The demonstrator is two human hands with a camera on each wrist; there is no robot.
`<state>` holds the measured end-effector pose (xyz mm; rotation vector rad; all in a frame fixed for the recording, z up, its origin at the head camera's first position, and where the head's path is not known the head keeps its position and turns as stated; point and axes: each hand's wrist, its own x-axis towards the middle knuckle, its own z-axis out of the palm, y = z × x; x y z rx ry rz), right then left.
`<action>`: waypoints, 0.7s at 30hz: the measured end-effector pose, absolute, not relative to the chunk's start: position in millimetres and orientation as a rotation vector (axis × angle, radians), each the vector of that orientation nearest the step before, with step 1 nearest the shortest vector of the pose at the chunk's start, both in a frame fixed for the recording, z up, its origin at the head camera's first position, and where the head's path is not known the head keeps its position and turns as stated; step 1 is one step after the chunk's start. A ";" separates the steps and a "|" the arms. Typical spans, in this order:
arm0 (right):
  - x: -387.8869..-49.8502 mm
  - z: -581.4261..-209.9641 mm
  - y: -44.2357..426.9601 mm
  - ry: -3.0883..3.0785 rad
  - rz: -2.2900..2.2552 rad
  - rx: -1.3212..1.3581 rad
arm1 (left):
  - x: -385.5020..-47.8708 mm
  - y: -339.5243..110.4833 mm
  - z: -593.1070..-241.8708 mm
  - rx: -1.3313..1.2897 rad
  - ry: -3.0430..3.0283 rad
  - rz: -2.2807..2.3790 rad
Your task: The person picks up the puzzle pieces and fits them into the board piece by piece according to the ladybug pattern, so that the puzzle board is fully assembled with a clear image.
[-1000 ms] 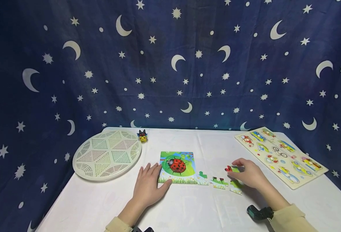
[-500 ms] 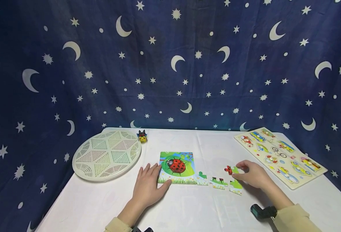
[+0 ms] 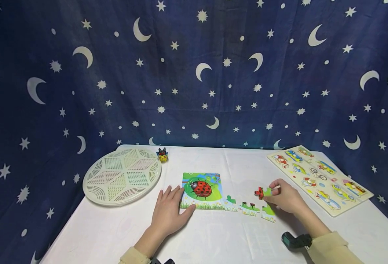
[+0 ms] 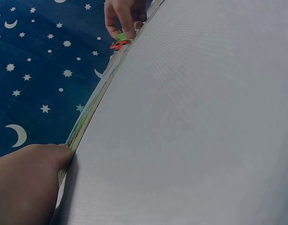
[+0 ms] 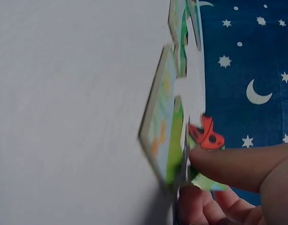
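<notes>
Two hands are at the white table (image 3: 210, 244). The right hand (image 3: 284, 198) grasps the red piece (image 3: 259, 193), which has also some green, pinched between thumb and fingers. It is just behind the third piece (image 3: 268, 213); whether it touches the table, I cannot tell. To the right of the ladybug board (image 3: 202, 189) lie three pieces in a row: the first piece (image 3: 231, 202) is against its side or almost, the second piece (image 3: 249, 209) is near to that one, and the third piece comes last. The left hand (image 3: 169, 214) grasps nothing; its fingers lie relaxed along the left side of the ladybug board, and its thumb rests at the near edge. Farther at left are a round board (image 3: 121, 178) and, just beside it, a small figure (image 3: 162, 155); at right lies a vehicle board (image 3: 319, 179). Behind the table hangs a blue curtain (image 3: 180, 75) with moons and stars.
</notes>
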<state>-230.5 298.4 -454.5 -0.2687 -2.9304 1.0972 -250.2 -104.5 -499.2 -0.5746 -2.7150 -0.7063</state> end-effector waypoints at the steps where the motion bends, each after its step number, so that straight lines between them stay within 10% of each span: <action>1: -230.8 -454.1 296.3 -2.933 1.093 -0.265 | -250.3 -104.5 -499.2 -0.576 -2.716 -0.707; 21: -239.9 -449.0 238.3 -2.889 1.327 -0.153 | -250.8 -104.4 -499.3 -0.570 -2.722 -0.706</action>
